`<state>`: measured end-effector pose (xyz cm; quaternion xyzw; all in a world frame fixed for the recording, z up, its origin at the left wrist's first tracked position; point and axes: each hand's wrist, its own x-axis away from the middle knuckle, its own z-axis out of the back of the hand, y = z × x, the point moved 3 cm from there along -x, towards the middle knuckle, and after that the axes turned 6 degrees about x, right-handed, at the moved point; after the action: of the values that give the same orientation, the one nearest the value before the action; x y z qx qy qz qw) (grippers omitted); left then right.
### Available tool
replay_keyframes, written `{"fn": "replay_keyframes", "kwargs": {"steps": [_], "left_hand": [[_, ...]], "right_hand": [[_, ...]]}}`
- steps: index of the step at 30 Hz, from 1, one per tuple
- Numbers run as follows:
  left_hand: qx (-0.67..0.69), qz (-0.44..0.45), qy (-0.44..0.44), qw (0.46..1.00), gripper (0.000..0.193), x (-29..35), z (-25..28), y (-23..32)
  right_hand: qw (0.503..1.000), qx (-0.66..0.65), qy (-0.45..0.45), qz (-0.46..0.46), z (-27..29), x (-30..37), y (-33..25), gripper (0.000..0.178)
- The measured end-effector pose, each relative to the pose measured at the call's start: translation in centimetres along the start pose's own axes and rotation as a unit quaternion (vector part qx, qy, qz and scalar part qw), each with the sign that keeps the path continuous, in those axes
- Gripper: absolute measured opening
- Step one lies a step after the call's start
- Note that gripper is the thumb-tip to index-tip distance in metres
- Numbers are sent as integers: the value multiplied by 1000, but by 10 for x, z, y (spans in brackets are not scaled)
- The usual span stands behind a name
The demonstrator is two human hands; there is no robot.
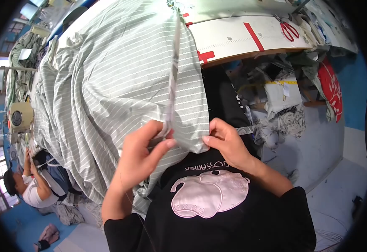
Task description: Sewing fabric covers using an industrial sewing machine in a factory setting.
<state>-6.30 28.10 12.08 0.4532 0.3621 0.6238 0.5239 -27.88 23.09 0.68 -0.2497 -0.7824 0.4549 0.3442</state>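
Observation:
A large pale grey-green cloth with white stripes [112, 80] spreads over the table and hangs down toward my lap. Along it runs a narrow shiny strip [173, 80], from the lit machine part [173, 5] at the top to my left hand [139, 155]. That hand is closed, its thumb and forefinger around the strip and a fold of cloth; whether the strip is stitched on I cannot tell. My right hand [227, 143] pinches the cloth's lower right corner between thumb and fingers.
Red-handled scissors [290, 31] lie on the white table [217, 35] at the far right, near red tape marks [254, 37]. Below are bagged and bundled fabrics [282, 94]. Another person [34, 187] works at far left, by a sewing machine [21, 115].

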Motion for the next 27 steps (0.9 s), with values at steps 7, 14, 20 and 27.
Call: {"fn": "replay_keyframes", "kwargs": {"steps": [7, 14, 20, 27], "left_hand": [[-95, 1, -23, 995, 36, 1, -49, 1], [-142, -37, 26, 989, 40, 1, -57, -43], [3, 63, -8, 998, 33, 5, -58, -27], [-85, -44, 6, 995, 20, -1, -71, -51]], "right_hand": [[999, -35, 3, -23, 1, 5, -1, 13], [998, -52, -25, -3, 3, 5, 9, 14], [998, -64, -18, 1, 3, 5, 8, 14], [998, 2, 6, 63, 7, -6, 16, 15]]}}
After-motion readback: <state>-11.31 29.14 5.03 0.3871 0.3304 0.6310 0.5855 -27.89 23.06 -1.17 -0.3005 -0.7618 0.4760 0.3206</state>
